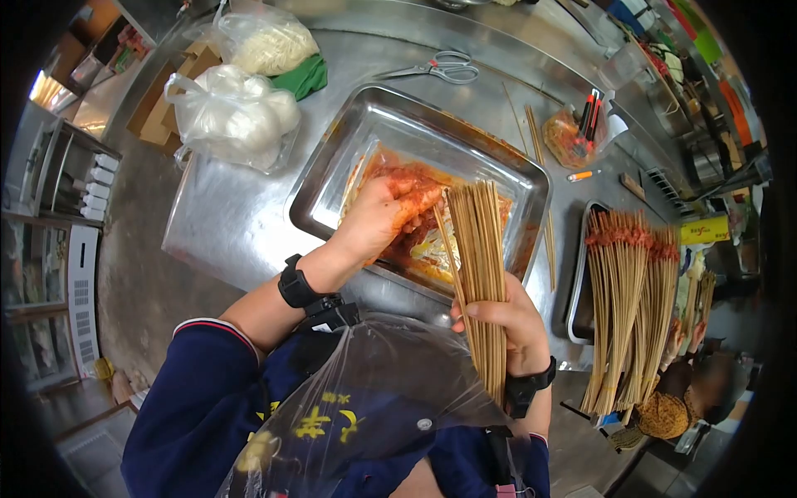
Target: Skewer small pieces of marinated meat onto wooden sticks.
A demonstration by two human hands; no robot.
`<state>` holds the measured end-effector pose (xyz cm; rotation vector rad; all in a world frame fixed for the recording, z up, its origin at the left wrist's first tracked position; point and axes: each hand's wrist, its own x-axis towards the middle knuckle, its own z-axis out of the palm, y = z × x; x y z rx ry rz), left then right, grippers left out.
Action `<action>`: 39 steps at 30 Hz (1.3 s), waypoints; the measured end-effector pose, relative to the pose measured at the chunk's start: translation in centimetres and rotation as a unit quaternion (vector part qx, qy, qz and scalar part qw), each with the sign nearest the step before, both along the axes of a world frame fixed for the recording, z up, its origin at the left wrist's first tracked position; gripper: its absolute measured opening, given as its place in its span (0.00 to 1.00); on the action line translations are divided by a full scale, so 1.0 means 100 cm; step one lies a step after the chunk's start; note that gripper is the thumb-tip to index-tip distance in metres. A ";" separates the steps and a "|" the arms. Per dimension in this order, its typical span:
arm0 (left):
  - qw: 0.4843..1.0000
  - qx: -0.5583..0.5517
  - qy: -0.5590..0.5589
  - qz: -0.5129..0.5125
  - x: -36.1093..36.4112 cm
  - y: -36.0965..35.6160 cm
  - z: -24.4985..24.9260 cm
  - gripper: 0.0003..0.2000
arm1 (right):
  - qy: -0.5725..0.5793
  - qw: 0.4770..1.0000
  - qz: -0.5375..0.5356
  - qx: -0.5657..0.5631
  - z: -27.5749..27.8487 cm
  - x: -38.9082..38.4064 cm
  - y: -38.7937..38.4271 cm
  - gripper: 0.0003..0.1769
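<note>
My right hand [500, 319] is wrapped round a thick bundle of wooden skewers [481, 274], held upright over the near right edge of a metal tray [332, 148]. Red sauce coats the fingers of my left hand [388, 207], which are closed at the tips of the skewers, above the tray. Whatever is between these fingers is too small to make out. Red marinated meat [386, 164] lies in the tray beneath and beside my left hand, partly hidden by it.
Filled skewers [635, 290] rest across a second tray [579, 311] at the right. Scissors [452, 68] lie behind the main tray. Plastic bags [237, 116] stand at the back left. Loose skewers [535, 137], an orange cutter [584, 175] and a small container [571, 137] are at the back right.
</note>
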<state>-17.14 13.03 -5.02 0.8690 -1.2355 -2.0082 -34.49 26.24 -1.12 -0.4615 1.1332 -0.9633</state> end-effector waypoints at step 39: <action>0.996 0.024 -0.088 0.015 0.020 -0.009 -0.030 0.13 | -0.008 1.000 -0.008 0.025 -0.025 -0.002 0.000 0.21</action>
